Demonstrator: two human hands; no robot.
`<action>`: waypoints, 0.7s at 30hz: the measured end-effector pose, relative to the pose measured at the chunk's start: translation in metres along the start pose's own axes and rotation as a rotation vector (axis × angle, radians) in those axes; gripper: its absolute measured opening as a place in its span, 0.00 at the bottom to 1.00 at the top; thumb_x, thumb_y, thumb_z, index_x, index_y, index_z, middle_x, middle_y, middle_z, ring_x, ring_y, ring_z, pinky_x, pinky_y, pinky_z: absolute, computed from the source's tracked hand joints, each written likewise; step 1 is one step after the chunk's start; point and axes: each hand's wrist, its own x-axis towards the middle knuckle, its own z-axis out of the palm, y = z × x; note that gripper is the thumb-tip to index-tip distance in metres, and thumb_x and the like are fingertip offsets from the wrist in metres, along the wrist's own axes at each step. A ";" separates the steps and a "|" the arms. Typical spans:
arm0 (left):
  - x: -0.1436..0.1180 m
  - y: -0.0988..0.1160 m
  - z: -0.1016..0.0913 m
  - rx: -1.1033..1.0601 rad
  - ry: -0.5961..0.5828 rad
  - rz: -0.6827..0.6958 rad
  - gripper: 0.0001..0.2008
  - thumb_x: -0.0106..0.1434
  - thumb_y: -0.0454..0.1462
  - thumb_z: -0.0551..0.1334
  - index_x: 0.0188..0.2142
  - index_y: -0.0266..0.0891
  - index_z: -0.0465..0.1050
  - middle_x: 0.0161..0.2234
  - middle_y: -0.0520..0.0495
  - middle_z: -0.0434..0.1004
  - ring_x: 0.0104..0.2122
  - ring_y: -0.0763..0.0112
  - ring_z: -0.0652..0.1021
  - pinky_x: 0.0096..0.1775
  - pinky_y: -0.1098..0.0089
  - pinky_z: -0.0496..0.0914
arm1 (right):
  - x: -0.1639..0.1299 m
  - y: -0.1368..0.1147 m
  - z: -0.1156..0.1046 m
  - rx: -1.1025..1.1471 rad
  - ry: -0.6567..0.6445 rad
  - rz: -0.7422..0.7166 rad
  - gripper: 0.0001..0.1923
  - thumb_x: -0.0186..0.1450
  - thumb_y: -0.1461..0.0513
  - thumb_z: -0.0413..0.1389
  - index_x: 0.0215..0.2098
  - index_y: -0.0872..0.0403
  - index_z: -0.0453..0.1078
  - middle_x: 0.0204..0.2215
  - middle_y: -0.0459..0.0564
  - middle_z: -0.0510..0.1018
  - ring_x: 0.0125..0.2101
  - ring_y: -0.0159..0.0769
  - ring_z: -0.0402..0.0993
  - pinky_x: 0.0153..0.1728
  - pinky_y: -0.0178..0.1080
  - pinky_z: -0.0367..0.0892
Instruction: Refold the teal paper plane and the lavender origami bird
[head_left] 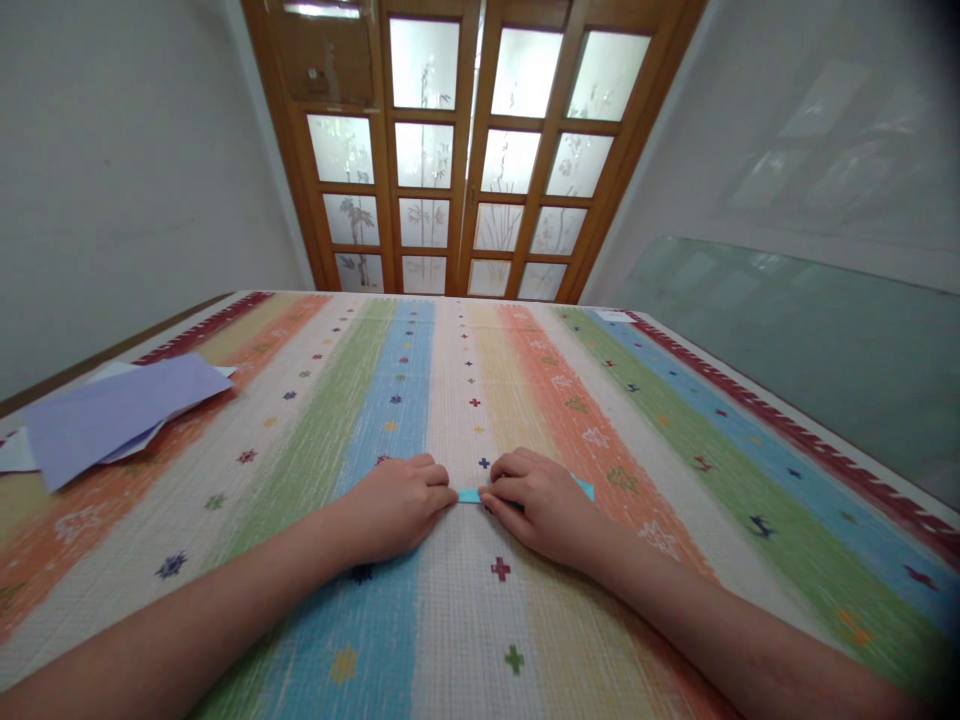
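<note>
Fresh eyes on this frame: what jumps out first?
First, the multicoloured striped tablecloth filling the foreground, with wood-framed frosted-glass doors behind. At lower centre, the left hand and right hand hold a narrow turquoise paper-like strip. A rectangular lavender paper sheet lies over white sheets at far left.

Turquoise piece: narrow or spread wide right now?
Narrow, not spread wide: the turquoise piece shows as a thin band. Any folds: cannot tell; the right hand covers part.

Striped tablecloth, paned doors (wood-framed) beyond.
</note>
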 end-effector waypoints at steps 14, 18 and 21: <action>-0.001 0.000 0.005 0.047 0.031 0.030 0.12 0.69 0.35 0.54 0.45 0.39 0.75 0.33 0.45 0.75 0.36 0.64 0.73 0.35 0.67 0.67 | -0.002 0.007 -0.004 -0.125 -0.032 0.046 0.14 0.70 0.58 0.53 0.32 0.53 0.78 0.29 0.51 0.77 0.33 0.36 0.71 0.34 0.38 0.60; -0.002 -0.001 0.008 0.044 0.068 0.040 0.12 0.69 0.35 0.53 0.44 0.38 0.76 0.33 0.44 0.74 0.36 0.65 0.73 0.35 0.68 0.67 | -0.003 0.010 -0.008 -0.102 -0.050 0.081 0.12 0.69 0.58 0.55 0.33 0.52 0.78 0.30 0.50 0.77 0.33 0.36 0.71 0.34 0.38 0.61; -0.003 -0.003 0.009 0.030 0.080 0.050 0.12 0.69 0.35 0.53 0.43 0.38 0.76 0.33 0.45 0.75 0.37 0.65 0.73 0.36 0.68 0.67 | -0.004 0.018 -0.014 -0.013 -0.097 0.138 0.08 0.67 0.59 0.57 0.35 0.51 0.79 0.32 0.50 0.79 0.33 0.35 0.73 0.34 0.36 0.63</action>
